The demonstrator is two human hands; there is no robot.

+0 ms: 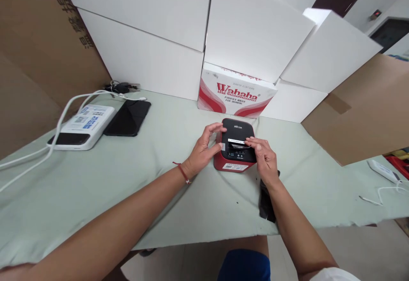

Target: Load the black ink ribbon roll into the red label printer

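Left grip (203, 149): thumb and fingers parted, resting on red-and-black box (235, 133) | right grip (265, 156): fingers bunched at its white strip (235, 141), hold cannot be told | box: between table's (198, 212) front and back edges, before Wahaha carton (236, 93)

Cloth-covered desk (191, 219), middle: one red-and-black boxlike device (234, 133), left hand (204, 146) at its left side, right hand (264, 158) at its top slot (239, 146). Back edge: one Wahaha carton (236, 92). Toward back-left corner: one black phone (129, 118) beside one white unit (86, 124).
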